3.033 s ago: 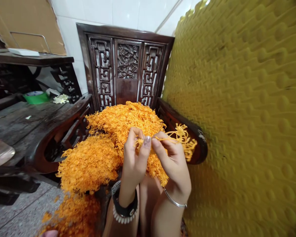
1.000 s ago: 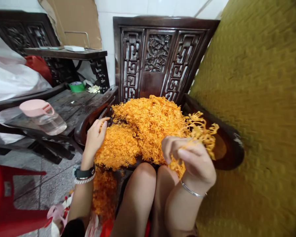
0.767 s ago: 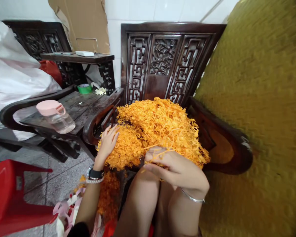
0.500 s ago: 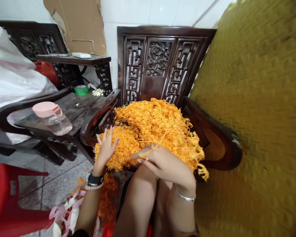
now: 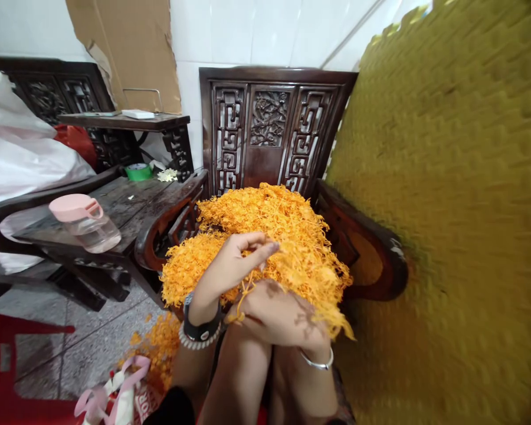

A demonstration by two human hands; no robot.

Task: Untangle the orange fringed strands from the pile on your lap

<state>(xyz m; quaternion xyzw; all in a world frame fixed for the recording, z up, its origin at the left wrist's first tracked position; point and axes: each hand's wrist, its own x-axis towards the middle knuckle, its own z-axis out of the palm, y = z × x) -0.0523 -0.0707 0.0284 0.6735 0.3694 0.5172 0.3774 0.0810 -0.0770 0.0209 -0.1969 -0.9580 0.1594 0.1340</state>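
landmark here is the carved chair (image 5: 269, 118). on its seat lies the pile of orange strands (image 5: 265, 218). it fills the seat from armrest to armrest, and some loose bits (image 5: 159, 342) lie on the floor in front of the chair, at its left corner.

what changed: approx half a sec ago the left hand (image 5: 232, 265) lay flat and spread on the left part of the pile, well apart from the other hand. now it is lifted and has come to the middle of the seat front, just above the right hand (image 5: 277, 316). its fingers are half curled, and the forefinger tip reaches into the strands. if it really pinches one i cannot tell, too blurry.

the right hand rests palm down on the knee, in front of the chair seat, closed on a bunch (image 5: 331, 313) of the same strands. some ends come out at the thumb side and the rest hangs over the back of the hand twd the chair's right armrest (image 5: 371, 260). 1 sec ago this bunch was held up in the air; now it is low, touching the pile edge.

so, as i judge, both hands meet again at one bunch.

around: left of the chair is a dark side table (image 5: 128, 198) w/ a pink-lid bottle (image 5: 85, 221) and a green tape roll (image 5: 138, 171). right of the chair, very close, stands a yellow foam sheet (image 5: 446, 206).
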